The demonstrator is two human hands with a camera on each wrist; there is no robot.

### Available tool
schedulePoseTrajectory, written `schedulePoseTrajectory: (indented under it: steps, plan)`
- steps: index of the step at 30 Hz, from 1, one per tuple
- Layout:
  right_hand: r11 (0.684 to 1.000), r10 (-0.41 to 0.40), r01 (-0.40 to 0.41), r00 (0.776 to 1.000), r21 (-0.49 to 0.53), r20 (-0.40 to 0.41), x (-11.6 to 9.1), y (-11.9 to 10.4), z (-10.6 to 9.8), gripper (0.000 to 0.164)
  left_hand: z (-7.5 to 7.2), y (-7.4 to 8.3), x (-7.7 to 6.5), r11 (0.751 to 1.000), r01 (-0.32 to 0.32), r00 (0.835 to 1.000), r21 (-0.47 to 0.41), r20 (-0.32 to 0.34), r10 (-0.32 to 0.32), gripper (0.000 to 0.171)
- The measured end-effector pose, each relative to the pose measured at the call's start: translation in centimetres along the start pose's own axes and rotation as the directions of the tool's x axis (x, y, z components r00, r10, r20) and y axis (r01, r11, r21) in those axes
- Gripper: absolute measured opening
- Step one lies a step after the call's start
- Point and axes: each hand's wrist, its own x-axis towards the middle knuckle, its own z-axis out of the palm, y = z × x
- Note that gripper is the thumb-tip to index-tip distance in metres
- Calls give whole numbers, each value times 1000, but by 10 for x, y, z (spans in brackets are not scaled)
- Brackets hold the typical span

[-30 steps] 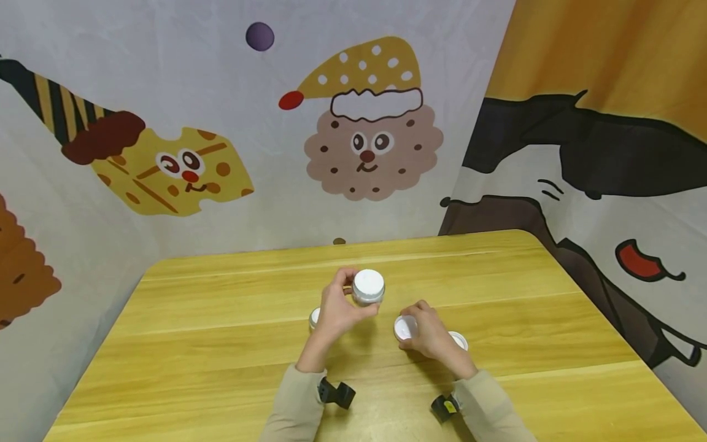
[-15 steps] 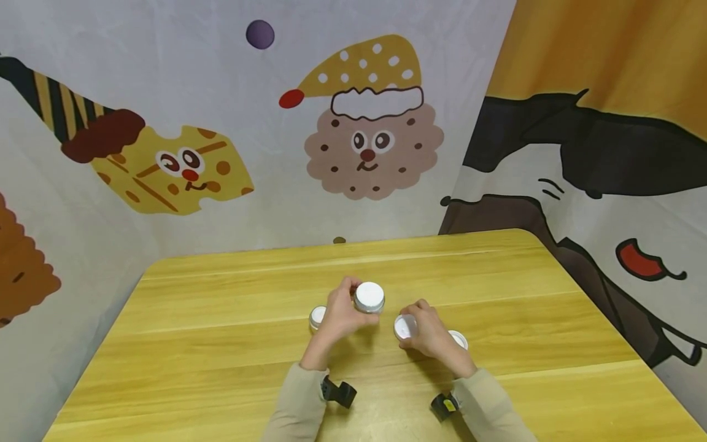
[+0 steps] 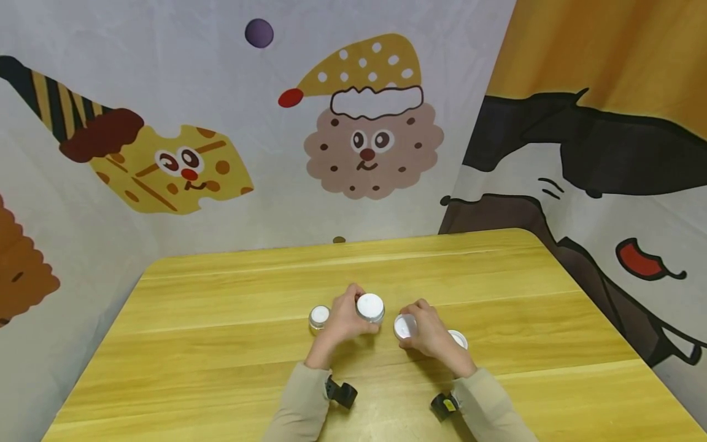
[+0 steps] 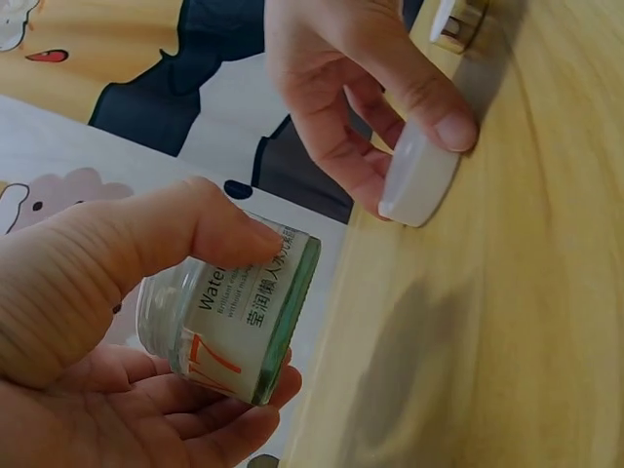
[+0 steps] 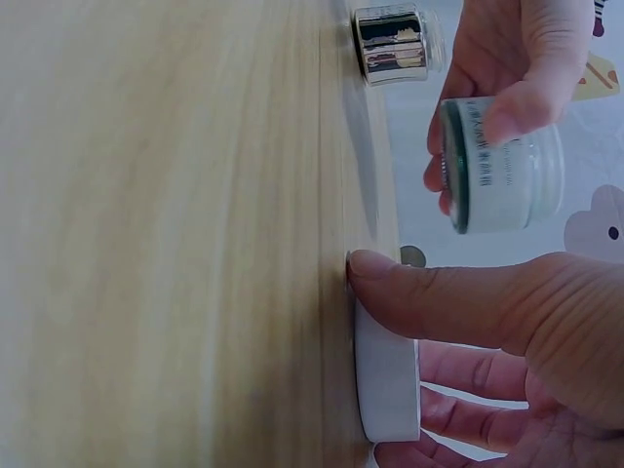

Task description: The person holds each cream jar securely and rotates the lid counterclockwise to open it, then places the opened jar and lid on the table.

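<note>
My left hand (image 3: 343,319) grips a glass cream jar (image 4: 229,327) between thumb and fingers, above the wooden table. It has a printed white label with an orange V7, a greenish base and a bare glass neck. From the head view its round top looks white. My right hand (image 3: 432,331) pinches a white round lid (image 5: 388,380) by its rim, and the lid rests on the tabletop with its hollow side toward the head camera. Just left of my left hand stands a smaller jar (image 3: 319,317), shiny gold in the right wrist view.
A second lid (image 3: 458,339), white inside and gold-sided in the left wrist view, lies right of my right hand, partly covered by it. The wooden table (image 3: 221,344) reaches back to a cartoon-printed cloth (image 3: 276,202).
My left hand has lowered the cream jar toward the table and slightly right, uncovering more of the small gold jar. My right hand and its lid have stayed in place.
</note>
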Motion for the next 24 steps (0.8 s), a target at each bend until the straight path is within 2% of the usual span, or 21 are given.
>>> schedulePoseTrajectory:
  steps: [6, 14, 24]
  plan:
    - [998, -67, 67, 997, -10, -29, -1, 4, 1, 50, 3, -2, 0, 999, 22, 1000, 30, -2, -22, 55]
    - [1000, 13, -13, 1000, 2, 5, 0, -1, 0, 51, 5, -3, 0, 999, 33, 999, 43, 6, -33, 53]
    - [1000, 19, -19, 1000, -3, 12, 1, 0, 1, 51, 8, -7, 1, 998, 16, 999, 54, 31, -18, 52]
